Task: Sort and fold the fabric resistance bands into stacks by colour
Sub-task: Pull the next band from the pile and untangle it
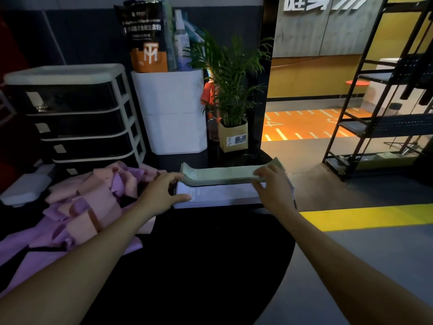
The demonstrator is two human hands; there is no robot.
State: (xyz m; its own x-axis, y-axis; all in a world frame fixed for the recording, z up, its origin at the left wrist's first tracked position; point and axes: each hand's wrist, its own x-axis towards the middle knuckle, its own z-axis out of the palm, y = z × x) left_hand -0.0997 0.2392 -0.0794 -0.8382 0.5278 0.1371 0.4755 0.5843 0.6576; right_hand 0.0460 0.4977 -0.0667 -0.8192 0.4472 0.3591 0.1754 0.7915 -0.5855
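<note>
Presently both hands are at a stack of green bands (222, 175) on the black table (199, 254), far edge, right of centre. The stack lies on a flat white sheet or pad (218, 195); which one is unclear in the dim light. Left hand (161, 192): fingers curled at the stack's left end, thumb extended along the white sheet below, so it pinches that end. Right hand (271, 184): fingers bent over the right end, gripping it from above. Loose heap of pink and purple bands (82, 207) lies to the left on the table, unsorted, just beside the left forearm. Behind: drawer unit (75, 113), white bin (173, 111), potted plant (232, 95).
</note>
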